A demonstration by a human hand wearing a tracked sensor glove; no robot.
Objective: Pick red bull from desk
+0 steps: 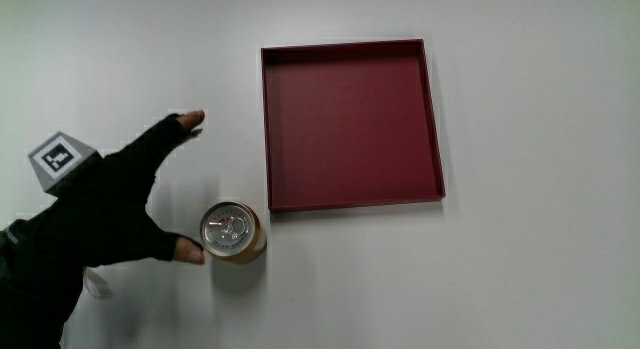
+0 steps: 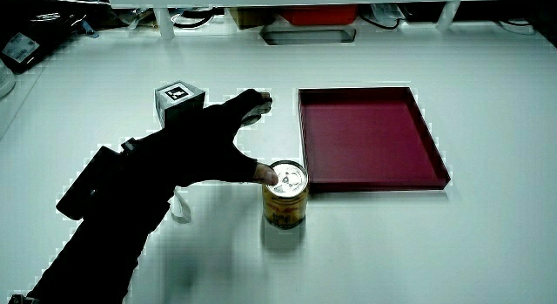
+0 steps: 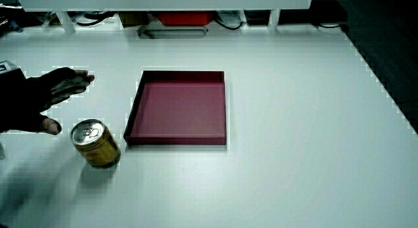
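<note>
The hand point(image 2: 204, 143), fingers spread, seems to touch the upright can point(image 2: 285, 195) beside the red tray point(image 2: 432, 152).

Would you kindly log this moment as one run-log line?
hand: open, beside can | can: upright on table, not grasped | tray: empty, beside can

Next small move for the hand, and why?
Probably slide the hand sideways until the can sits between thumb and fingers, then close. The can stands upright beside the red tray; the open hand is beside it, not yet gripping.
</note>
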